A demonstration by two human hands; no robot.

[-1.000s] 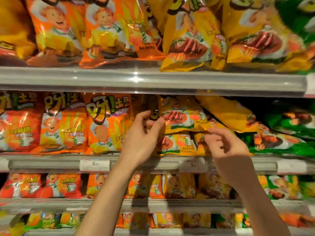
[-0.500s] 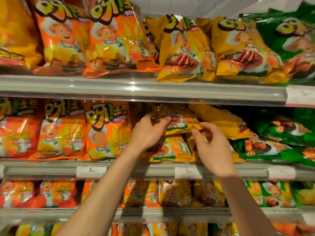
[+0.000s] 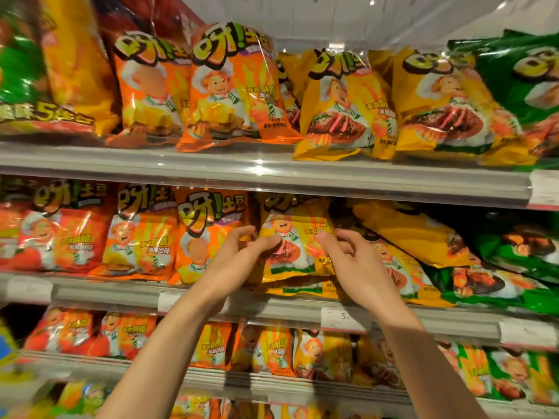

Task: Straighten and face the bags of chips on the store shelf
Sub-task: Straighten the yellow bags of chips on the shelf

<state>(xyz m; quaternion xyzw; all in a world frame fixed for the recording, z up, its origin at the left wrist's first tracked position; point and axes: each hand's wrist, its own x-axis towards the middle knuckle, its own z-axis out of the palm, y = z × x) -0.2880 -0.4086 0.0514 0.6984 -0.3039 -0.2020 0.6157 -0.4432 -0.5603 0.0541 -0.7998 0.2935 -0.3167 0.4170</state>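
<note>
on the middle shelf [image 3: 272, 309], a yellow bag [image 3: 295, 246] with a steak picture stands roughly upright and front-on, just right of the orange bags [image 3: 196, 237]. the left hand [image 3: 239, 255] holds its left edge, thumb laid across the front and fingers curled toward the back. the right hand [image 3: 348, 261] has its grip on the right edge, thumb tip pressing the front and fingers bent round the side. so both grips are closed on this one bag, neither released.

to the right, another yellow bag [image 3: 414, 234] lies tilted back-side out, and the green bags [image 3: 508, 267] slump low across the shelf, a steak-picture bag wedged beneath them.

my read: the held bag is being set square to the shelf lip. the risks look like these. it seems to rest on a flat bag under it, so it could tip forward once let go. squeezing the puffy sides too hard may crush chips or crease the face. nudging it right could send the tilted yellow bag sliding over the lip. pushing left would skew the neat orange row.
</note>
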